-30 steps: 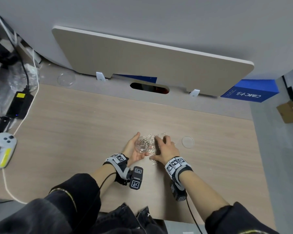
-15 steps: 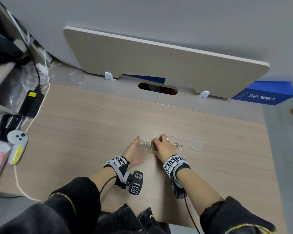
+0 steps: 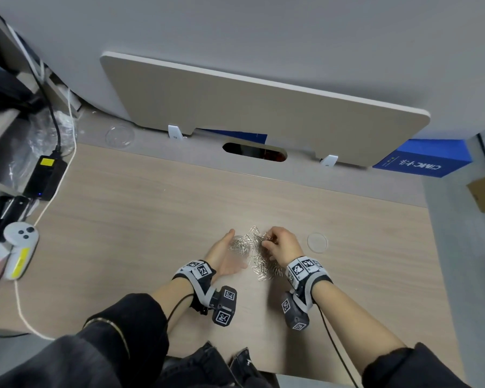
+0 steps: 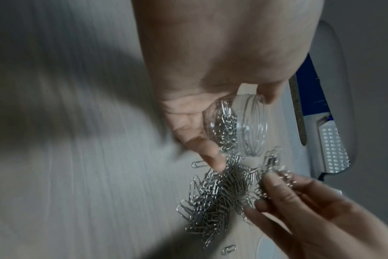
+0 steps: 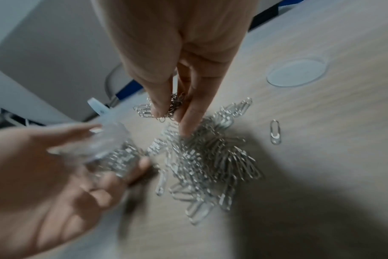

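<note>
A heap of silver paper clips (image 3: 259, 260) (image 4: 219, 191) (image 5: 208, 156) lies on the wooden desk (image 3: 151, 208) between both hands. My left hand (image 3: 226, 254) (image 4: 202, 108) grips a small clear round jar (image 3: 238, 244) (image 4: 239, 126) (image 5: 109, 147), tipped on its side with its mouth toward the heap and partly filled with clips. My right hand (image 3: 282, 243) (image 5: 177, 98) pinches a bunch of clips (image 5: 166, 107) (image 4: 275, 175) between thumb and fingers just above the far end of the heap, beside the jar's mouth.
The jar's clear lid (image 3: 317, 242) (image 5: 297, 72) lies flat right of my right hand. A single clip (image 5: 275, 132) lies apart. A white controller (image 3: 20, 247), black power brick (image 3: 44, 177) and cables crowd the left edge. A divider panel (image 3: 263, 113) stands at the back.
The right hand has lifted from pressing on the heap and now pinches a bunch of clips. The left hand has turned the jar's mouth toward the heap. The head view has shifted.
</note>
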Demonstrator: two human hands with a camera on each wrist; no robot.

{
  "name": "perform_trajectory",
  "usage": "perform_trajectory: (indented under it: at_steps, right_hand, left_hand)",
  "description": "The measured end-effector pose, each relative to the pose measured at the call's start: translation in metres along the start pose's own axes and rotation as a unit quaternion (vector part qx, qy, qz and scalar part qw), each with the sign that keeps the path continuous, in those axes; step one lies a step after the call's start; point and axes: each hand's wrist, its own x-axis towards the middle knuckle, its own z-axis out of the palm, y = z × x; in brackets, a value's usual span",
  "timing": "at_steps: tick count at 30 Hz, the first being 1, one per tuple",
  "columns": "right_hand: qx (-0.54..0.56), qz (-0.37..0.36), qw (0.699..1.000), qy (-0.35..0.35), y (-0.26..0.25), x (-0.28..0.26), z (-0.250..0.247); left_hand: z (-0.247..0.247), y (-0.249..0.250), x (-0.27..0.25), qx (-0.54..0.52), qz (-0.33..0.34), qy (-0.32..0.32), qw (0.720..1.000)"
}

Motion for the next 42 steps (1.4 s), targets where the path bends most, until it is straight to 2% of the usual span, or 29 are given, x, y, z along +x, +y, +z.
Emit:
perform_trajectory:
  at_steps: [3, 6, 8, 13, 17, 19, 21, 23, 25, 27, 32, 37, 42]
  right_hand:
    - [-0.007, -0.050, 0.999, -0.015, -0.010, -0.005, -0.014]
    - [-0.115, -0.105, 0.987, -0.044, -0.019, -0.008, -0.021]
    - [-0.150, -0.110, 0.981, -0.054, -0.023, -0.009, -0.023]
    - [-0.152, -0.105, 0.981, -0.053, -0.033, -0.012, -0.022]
    - [-0.069, -0.086, 0.992, -0.061, -0.030, -0.019, -0.024]
    - [0.018, -0.060, 0.998, -0.020, -0.022, -0.018, -0.027]
    - [0.047, -0.024, 0.997, 0.049, -0.010, -0.014, -0.029]
    - [-0.015, 0.026, 0.997, 0.069, 0.006, -0.011, -0.029]
    - [-0.125, 0.064, 0.990, 0.006, 0.019, -0.015, -0.023]
    - [-0.185, 0.064, 0.980, -0.039, 0.027, -0.021, -0.012]
    - [-0.197, 0.036, 0.980, -0.023, 0.024, -0.024, 0.007]
    - [-0.279, -0.006, 0.956, -0.091, 0.017, -0.018, 0.017]
    - [-0.251, -0.017, 0.967, -0.047, 0.017, -0.012, 0.022]
  left_hand:
    - [0.012, 0.001, -0.001, 0.006, 0.016, 0.004, 1.000]
    - [0.026, 0.000, -0.003, 0.022, 0.022, -0.005, 1.000]
    - [0.035, -0.001, -0.006, 0.036, 0.025, -0.012, 0.999]
    - [0.048, -0.004, -0.009, 0.055, 0.021, -0.029, 0.998]
    - [0.048, -0.004, -0.009, 0.042, 0.009, -0.023, 0.999]
    - [0.046, -0.003, -0.009, 0.036, 0.008, -0.015, 0.999]
    - [0.042, -0.003, -0.006, 0.031, 0.011, -0.008, 0.999]
    - [0.038, -0.002, -0.007, 0.026, 0.020, -0.006, 0.999]
    - [0.033, -0.003, -0.007, 0.012, 0.014, -0.020, 1.000]
    - [0.030, -0.003, -0.008, 0.002, 0.007, -0.033, 0.999]
    - [0.026, 0.004, -0.011, -0.014, 0.003, -0.045, 0.999]
    - [0.022, 0.007, -0.014, -0.015, 0.008, -0.028, 0.999]
    - [0.018, 0.007, -0.019, -0.002, 0.002, -0.030, 1.000]
